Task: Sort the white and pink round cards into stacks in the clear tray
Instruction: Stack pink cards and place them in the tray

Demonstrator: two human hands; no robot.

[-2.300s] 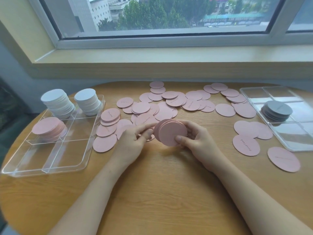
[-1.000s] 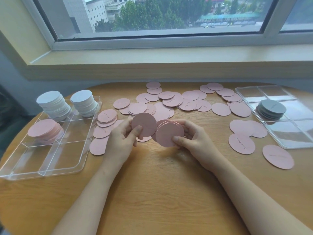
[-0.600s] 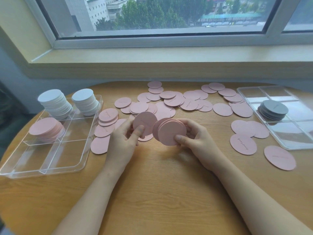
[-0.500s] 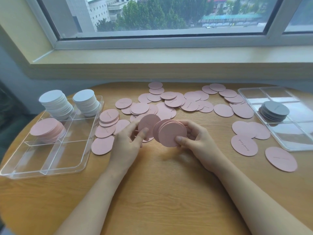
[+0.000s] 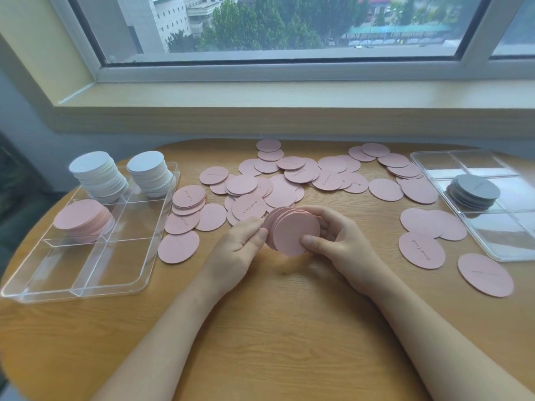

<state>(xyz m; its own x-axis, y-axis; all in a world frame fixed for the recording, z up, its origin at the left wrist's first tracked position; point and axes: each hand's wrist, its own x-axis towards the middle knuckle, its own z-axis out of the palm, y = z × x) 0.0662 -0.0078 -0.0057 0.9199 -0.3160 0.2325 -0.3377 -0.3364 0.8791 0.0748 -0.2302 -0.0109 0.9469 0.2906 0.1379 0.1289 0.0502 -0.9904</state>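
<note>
My right hand (image 5: 338,237) grips a stack of pink round cards (image 5: 293,231) on edge above the table's middle, thumb on its front face. My left hand (image 5: 241,244) touches the stack's left rim with its fingertips. Behind the hands, many loose pink cards (image 5: 278,180) lie scattered across the table. The clear tray (image 5: 86,282) at the left holds two white stacks (image 5: 98,176) (image 5: 150,173) in its far compartments and a pink stack (image 5: 84,219) in the middle left one.
A second clear tray (image 5: 492,247) at the right holds a grey card stack (image 5: 473,192). More pink cards (image 5: 421,248) lie in front of it, one (image 5: 485,274) near the table's right edge. A window sill runs behind the wooden table (image 5: 260,328).
My left hand lifted a single pink card from the table, carried it to the right and put it onto the stack in my right hand. The left fingers now rest at the stack's rim.
</note>
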